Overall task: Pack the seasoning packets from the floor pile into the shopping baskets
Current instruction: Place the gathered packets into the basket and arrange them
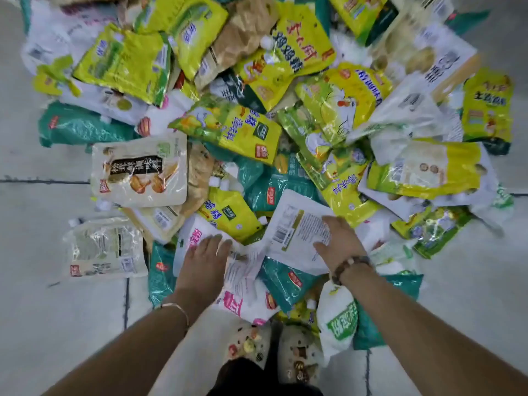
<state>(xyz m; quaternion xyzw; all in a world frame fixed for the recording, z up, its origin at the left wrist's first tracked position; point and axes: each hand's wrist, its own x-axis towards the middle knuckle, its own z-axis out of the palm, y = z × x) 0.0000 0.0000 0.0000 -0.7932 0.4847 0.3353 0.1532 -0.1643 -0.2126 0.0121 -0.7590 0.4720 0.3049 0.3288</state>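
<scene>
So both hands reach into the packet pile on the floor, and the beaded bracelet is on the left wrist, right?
No: the beaded bracelet is on the right wrist, behind the right hand. That hand and the left hand do reach into the packet pile on the floor. The head view shows it.

Floor: pale grey floor tiles (28, 224), a bit shiny.
Lines: thin dark lines (43, 182) between tiles at 9, 3 and 7 o'clock.
Light: soft, even.

yellow, teal, white seasoning packets (251, 132), heaped on floor
</scene>
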